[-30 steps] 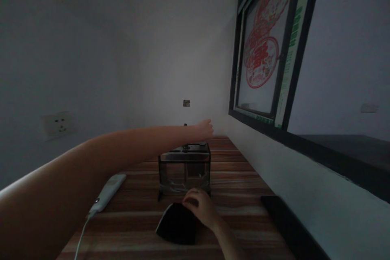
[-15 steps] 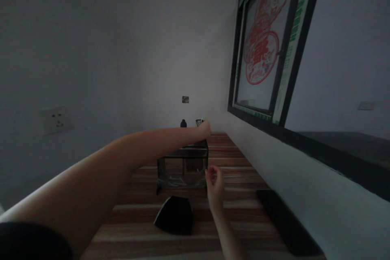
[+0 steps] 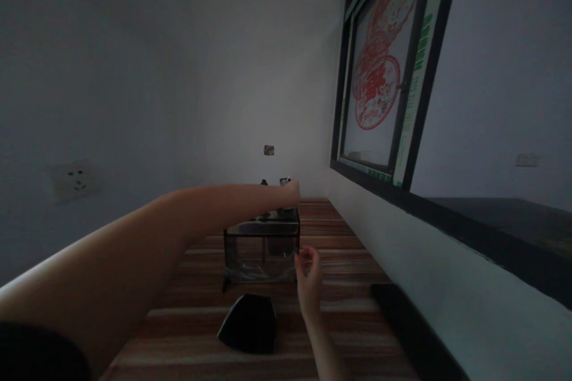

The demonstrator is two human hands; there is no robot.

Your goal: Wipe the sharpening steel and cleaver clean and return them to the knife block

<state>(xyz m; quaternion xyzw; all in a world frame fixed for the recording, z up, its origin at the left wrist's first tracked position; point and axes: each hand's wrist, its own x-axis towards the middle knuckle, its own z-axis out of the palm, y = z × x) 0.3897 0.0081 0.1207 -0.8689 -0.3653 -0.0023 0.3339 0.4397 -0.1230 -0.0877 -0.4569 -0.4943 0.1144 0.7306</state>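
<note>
A low rack (image 3: 261, 234) with a dark frame and clear, crinkled plastic across its front stands on the table. My left arm stretches across above it. My left hand (image 3: 292, 191) is closed at the rack's far right, close to a small shiny item (image 3: 285, 181); its fingers face away and what they hold is hidden. Beside the rack's front right upright is my right hand (image 3: 309, 277), fingers curled towards the thumb. Whether something thin is between those fingertips is too dim to tell. A black folded piece (image 3: 249, 324) lies in front of the rack.
The striped wooden table (image 3: 353, 315) runs back to the wall. A long black flat object (image 3: 413, 327) lies along its right side. A dark-framed window (image 3: 375, 89) with red decoration is on the right wall. A socket (image 3: 75, 180) is on the left wall.
The whole view has shifted slightly, so things sit a little lower and further left. Both hands keep nearly the same place by the rack, still curled.
</note>
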